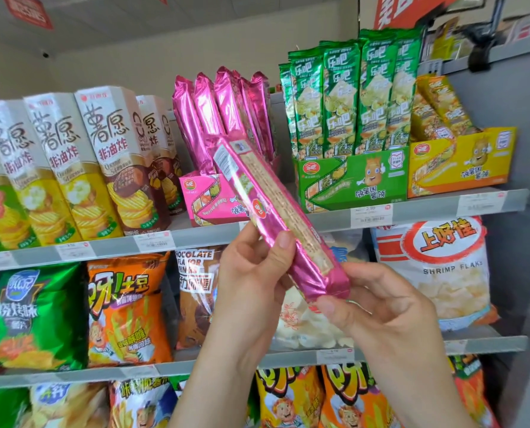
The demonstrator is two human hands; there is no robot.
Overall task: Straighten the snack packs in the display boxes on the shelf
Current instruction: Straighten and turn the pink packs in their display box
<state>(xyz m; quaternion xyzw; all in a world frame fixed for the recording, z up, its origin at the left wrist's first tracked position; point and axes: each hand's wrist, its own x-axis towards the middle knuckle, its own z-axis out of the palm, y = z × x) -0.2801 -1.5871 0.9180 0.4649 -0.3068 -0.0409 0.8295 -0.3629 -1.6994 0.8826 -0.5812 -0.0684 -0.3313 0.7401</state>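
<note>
A long pink foil snack pack is held tilted in front of the shelf, its back label facing me. My left hand grips its lower half, thumb on the front. My right hand holds its bottom end from below. Behind it stands the pink display box with several pink packs upright and leaning. To the right sit a green display box with upright green packs and a yellow display box with yellow packs leaning left.
Tall crisp cartons fill the upper shelf at left. The shelf edge carries price tags. Lower shelves hold crisp bags and a shrimp flakes bag. A grey wall panel closes the right side.
</note>
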